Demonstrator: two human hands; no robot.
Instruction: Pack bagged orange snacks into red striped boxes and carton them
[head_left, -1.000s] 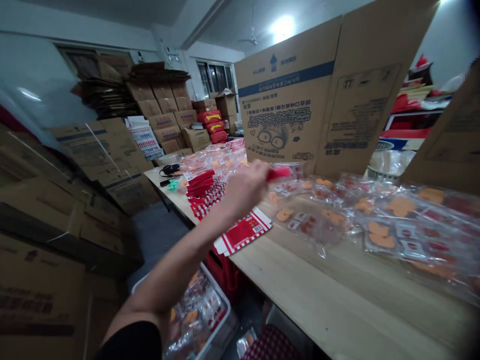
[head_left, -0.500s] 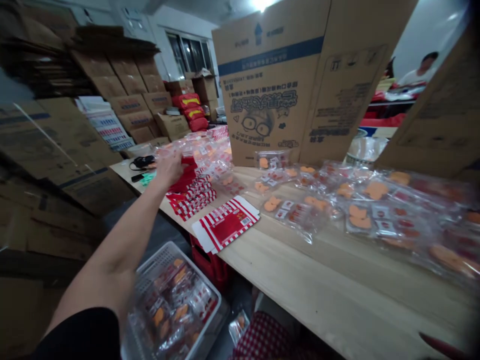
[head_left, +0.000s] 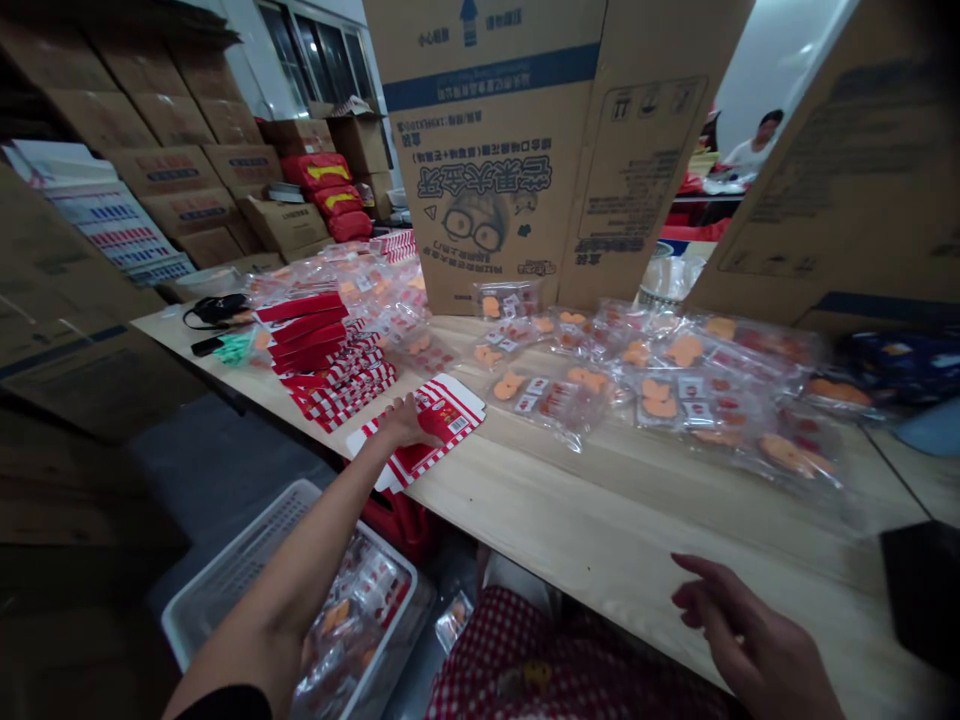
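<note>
The left hand [head_left: 405, 424] lay on a flat carton [head_left: 455, 408], its grip's closure indiscernible; the right hand [head_left: 759, 635] held its grip apart. Light pressure probably best prevented creasing.

My left hand [head_left: 405, 425] hides part of the flat red-and-white box [head_left: 456, 412] — whether it grips or merely rests, I can't tell. My arm [head_left: 300, 575] covers much of the white crate [head_left: 232, 555] (its near end is cropped). Far right, cardboard [head_left: 817, 190] hides part of a person [head_left: 750, 155]; the packets' [head_left: 551, 395] print is too small.
</note>
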